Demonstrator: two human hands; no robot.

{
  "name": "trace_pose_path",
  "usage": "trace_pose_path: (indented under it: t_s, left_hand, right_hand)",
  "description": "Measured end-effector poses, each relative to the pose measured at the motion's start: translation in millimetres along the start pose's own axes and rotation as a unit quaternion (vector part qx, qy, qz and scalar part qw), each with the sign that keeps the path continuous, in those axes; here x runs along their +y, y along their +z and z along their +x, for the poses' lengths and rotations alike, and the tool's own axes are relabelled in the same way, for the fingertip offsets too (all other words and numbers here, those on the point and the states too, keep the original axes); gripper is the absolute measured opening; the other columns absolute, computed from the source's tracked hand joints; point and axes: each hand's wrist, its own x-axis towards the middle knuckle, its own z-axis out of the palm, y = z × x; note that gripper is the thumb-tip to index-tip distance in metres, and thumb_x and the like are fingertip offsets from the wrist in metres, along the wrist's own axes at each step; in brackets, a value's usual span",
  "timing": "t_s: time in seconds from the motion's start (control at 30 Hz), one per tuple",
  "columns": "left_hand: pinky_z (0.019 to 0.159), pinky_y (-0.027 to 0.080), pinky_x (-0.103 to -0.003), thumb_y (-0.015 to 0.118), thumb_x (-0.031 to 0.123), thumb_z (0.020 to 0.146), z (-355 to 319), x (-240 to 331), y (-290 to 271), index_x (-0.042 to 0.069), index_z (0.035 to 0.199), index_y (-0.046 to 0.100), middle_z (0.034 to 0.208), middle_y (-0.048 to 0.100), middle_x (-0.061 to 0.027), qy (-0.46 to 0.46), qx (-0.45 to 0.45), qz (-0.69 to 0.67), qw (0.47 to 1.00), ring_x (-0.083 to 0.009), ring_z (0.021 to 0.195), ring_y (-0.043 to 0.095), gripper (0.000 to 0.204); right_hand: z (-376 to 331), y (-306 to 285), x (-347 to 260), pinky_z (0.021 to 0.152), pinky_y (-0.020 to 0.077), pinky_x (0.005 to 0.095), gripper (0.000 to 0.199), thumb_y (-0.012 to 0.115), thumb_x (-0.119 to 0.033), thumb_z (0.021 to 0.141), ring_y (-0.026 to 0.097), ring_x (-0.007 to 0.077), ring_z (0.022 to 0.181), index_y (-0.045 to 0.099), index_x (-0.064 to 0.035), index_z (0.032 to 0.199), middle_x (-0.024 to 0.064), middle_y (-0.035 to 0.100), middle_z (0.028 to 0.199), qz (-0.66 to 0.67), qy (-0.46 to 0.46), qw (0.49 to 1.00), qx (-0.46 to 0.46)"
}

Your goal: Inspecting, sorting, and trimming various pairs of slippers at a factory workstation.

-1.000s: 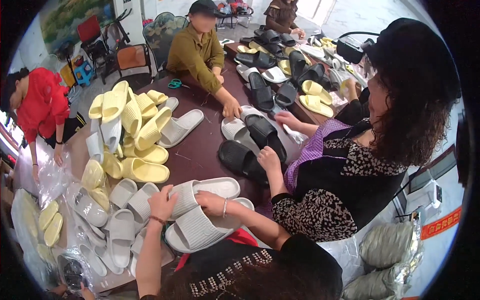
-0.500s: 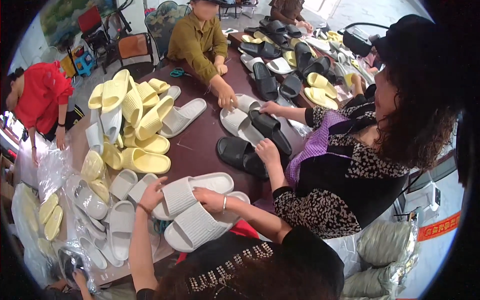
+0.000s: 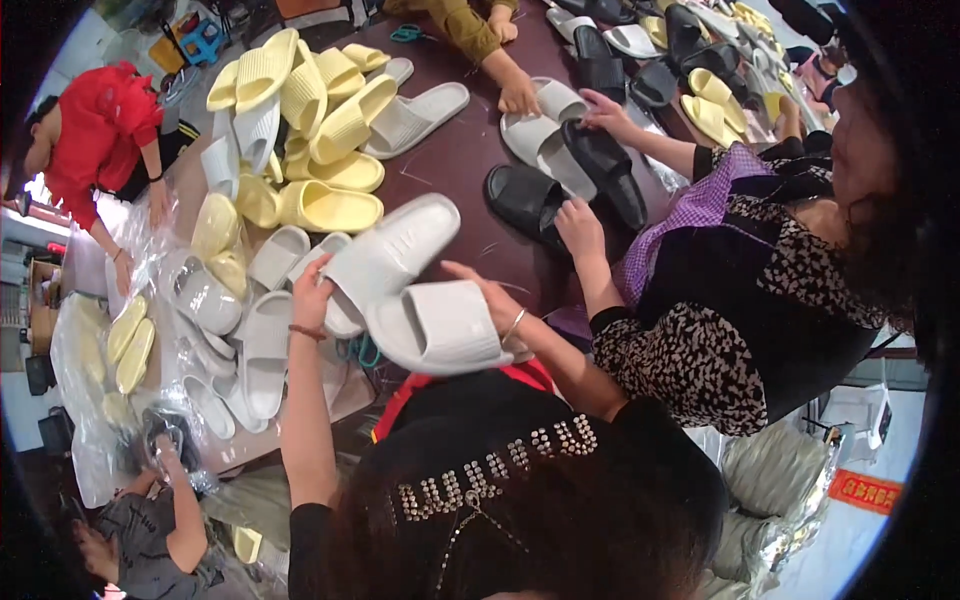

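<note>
My left hand [image 3: 312, 290] is closed round the side of a light grey slipper [image 3: 400, 245], whose heel end tilts up to the far right. Nearer me, a second light grey slipper [image 3: 450, 325] hangs in my right hand [image 3: 490, 295]; its broad ribless-looking strap faces up. The right fingers are partly hidden behind that strap, with one digit stretched out beyond it. Both slippers are raised above the table edge, overlapping each other. Just below them lie teal-handled scissors [image 3: 358, 350], partly covered.
A dark red table [image 3: 440, 170] bears a heap of yellow slippers [image 3: 330, 190], grey slippers [image 3: 265, 350] and clear plastic bags [image 3: 90, 400]. A co-worker at the right handles black slippers [image 3: 525, 200]; another reaches from the far side. A person in red [image 3: 100, 150] bends at the left.
The two grey slippers have been turned and pulled apart, their straps now at different angles. My right hand has shifted to the outer side of the nearer slipper. The whole view has tilted downward.
</note>
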Motion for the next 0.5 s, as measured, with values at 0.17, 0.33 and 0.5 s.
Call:
trace_pose_path:
  t_s: [0.17, 0.33, 0.5]
  left_hand:
    - [0.087, 0.037, -0.028, 0.047, -0.003, 0.073, -10, -21, -29, -0.002, 0.113, 0.046, 0.109, 0.052, -0.0087, -0.009, 0.108, -0.180, 0.978, -0.0173, 0.101, 0.048, 0.040]
    - [0.089, 0.035, -0.027, 0.044, -0.003, 0.073, -31, -17, -32, -0.002, 0.116, 0.044, 0.110, 0.051, -0.0086, -0.023, 0.163, -0.215, 0.963, -0.0166, 0.102, 0.047, 0.043]
    - [0.089, 0.035, -0.027, 0.043, -0.003, 0.072, -56, -17, -34, -0.002, 0.116, 0.043, 0.110, 0.051, -0.0086, -0.031, 0.152, -0.216, 0.964, -0.0161, 0.103, 0.047, 0.044]
  right_hand:
    - [-11, -25, 6, 0.083, 0.0396, 0.0261, 0.033, 0.052, -0.010, 0.081, 0.050, 0.0129, 0.094, 0.050, -0.0009, 0.112, 0.0065, 0.056, 0.102, 0.028, 0.128, 0.990, -0.059]
    - [4, -97, 99, 0.074, 0.0431, 0.0282, 0.024, 0.050, -0.005, 0.077, 0.055, 0.0147, 0.084, 0.057, -0.0008, 0.099, 0.0042, 0.059, 0.089, -0.001, -0.054, 0.993, 0.104]
    - [23, -81, 14, 0.074, 0.0434, 0.0273, 0.026, 0.049, 0.003, 0.072, 0.054, 0.0166, 0.085, 0.055, -0.0004, 0.097, 0.0064, 0.058, 0.088, 0.036, 0.159, 0.956, 0.246]
